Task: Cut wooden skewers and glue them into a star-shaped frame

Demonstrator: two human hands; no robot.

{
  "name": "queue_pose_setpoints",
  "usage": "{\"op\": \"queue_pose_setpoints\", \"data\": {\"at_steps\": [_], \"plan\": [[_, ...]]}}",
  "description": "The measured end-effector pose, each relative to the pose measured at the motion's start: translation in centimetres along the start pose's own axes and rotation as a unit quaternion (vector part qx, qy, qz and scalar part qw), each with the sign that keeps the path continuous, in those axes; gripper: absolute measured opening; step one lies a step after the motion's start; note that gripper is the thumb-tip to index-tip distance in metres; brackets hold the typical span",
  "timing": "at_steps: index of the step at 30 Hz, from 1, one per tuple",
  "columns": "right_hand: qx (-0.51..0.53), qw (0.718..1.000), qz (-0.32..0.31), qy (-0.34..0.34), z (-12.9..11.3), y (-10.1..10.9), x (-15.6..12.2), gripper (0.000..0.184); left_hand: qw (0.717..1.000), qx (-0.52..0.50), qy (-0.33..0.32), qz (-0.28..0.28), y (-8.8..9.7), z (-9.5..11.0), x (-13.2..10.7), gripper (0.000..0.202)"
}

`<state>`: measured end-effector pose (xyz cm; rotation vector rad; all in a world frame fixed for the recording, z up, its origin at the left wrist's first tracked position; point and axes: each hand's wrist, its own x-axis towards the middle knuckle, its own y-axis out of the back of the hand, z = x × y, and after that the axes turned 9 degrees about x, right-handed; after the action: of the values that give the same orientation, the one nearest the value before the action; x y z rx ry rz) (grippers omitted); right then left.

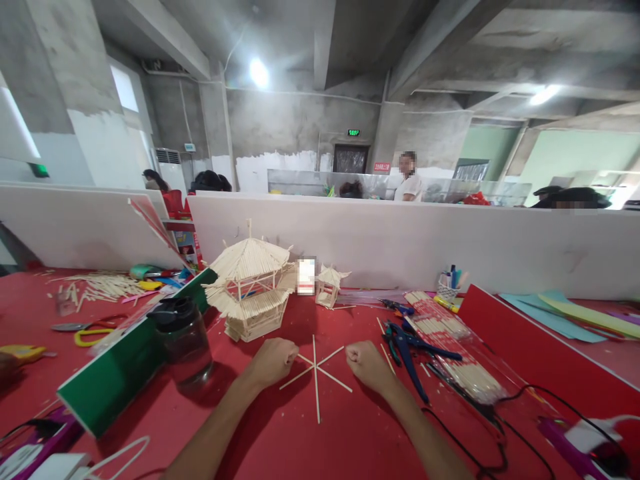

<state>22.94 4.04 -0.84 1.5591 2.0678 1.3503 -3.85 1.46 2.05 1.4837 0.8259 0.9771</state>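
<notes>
Several thin wooden sticks (317, 393) lie crossed at their middles in a star on the red table. Left of the star, my left hand (274, 361) is closed in a fist, its knuckles right at the tip of one stick. My right hand (370, 365), also a fist, rests on the other side, close to the end of another stick. I see nothing held in either hand. Beyond them stand a large pavilion model (255, 287) made of sticks, with two roof tiers, and a small stick pavilion (330, 285).
A dark-lidded water bottle (184, 347) stands left beside a green divider (120, 360). At right lie blue-handled pliers (409, 353), bagged sticks (460, 343) and a black cable (493, 427). A pen basket (448, 287) stands behind. A white partition (400, 247) closes the back; people are beyond it.
</notes>
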Motion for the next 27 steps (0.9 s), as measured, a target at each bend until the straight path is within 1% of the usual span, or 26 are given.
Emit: {"op": "queue_pose_setpoints", "data": {"at_steps": [3, 7, 11, 15, 20, 27], "plan": [[-0.002, 1.0, -0.007, 0.01, -0.2, 0.3, -0.1, 0.034, 1.0, 0.004, -0.009, 0.003, -0.5, -0.2, 0.1, 0.028], [-0.004, 0.999, -0.015, 0.033, -0.3, 0.2, -0.2, 0.031, 1.0, 0.015, -0.018, 0.002, -0.6, 0.0, 0.2, 0.028], [0.0, 0.998, 0.016, 0.053, -0.6, 0.2, -0.3, 0.027, 0.999, 0.026, -0.026, 0.005, -0.4, 0.2, 0.1, 0.025], [0.013, 0.998, 0.032, 0.048, -1.0, 0.4, -0.4, 0.03, 0.999, 0.018, -0.031, -0.001, 0.1, 0.4, 0.1, 0.02], [0.01, 0.999, 0.028, 0.045, -1.2, 0.7, -0.5, 0.033, 0.999, 0.012, -0.035, -0.003, 0.8, 0.8, 0.0, 0.022], [-0.002, 0.999, 0.026, 0.038, -0.9, 0.7, -0.5, 0.035, 0.999, 0.013, -0.031, -0.009, 0.7, 0.6, -0.1, 0.02]]}}
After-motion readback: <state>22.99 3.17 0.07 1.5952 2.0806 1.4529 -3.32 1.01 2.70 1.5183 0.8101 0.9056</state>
